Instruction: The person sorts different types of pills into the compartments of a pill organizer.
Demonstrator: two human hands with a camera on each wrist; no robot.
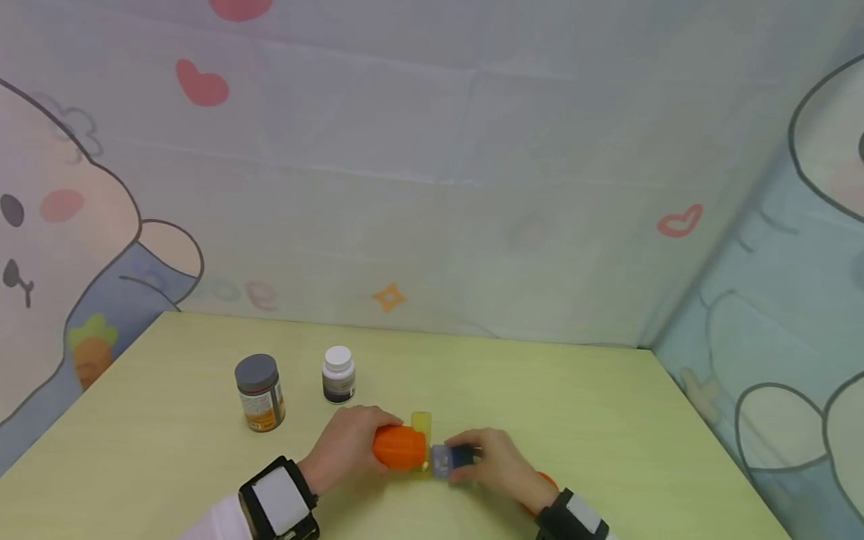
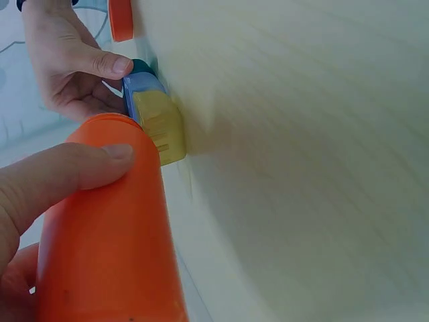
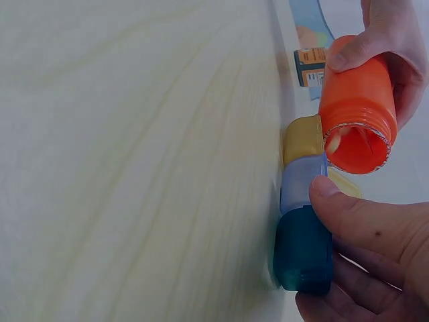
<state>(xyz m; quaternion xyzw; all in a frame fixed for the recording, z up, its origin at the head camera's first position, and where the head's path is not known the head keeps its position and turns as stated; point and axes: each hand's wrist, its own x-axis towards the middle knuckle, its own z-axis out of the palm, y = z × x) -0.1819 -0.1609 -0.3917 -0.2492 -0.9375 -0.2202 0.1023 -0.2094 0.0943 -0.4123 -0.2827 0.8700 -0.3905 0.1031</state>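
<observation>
**Desk:** What does the head view show?

**Photographer:** A person at a pale yellow-green wooden table [image 1: 574, 405] tips an open orange plastic bottle [image 1: 400, 447] sideways, its mouth at a small segmented plastic pill organiser [image 1: 448, 459] with yellow, pale blue and dark teal compartments. By my reading, this is the pouring step: the bottle's contents going into the box.

**Desk:** And the hands?

**Photographer:** The left hand [image 1: 347, 444] is wrapped round the orange bottle, thumb [image 2: 80, 168] pressed along its side. The right hand [image 1: 499, 465] steadies the organiser on the table, thumb [image 3: 348, 215] on top and fingers curled beneath its teal end. Neither hand is loose.

**Desk:** Anything coming out?

**Photographer:** From the right wrist, something pale sits inside the bottle's threaded mouth [image 3: 355, 144]; what it is I cannot tell. The yellow compartment's lid [image 1: 421, 421] stands open beside the mouth.

**Desk:** What would the next move call for?

**Photographer:** Probably a gentler tilt, the mouth kept over the open yellow cell, so nothing spills onto the table.

**Desk:** Background?

**Photographer:** A grey-lidded brown jar [image 1: 259, 392] and a white-capped small bottle [image 1: 338, 373] stand well behind the hands.
</observation>
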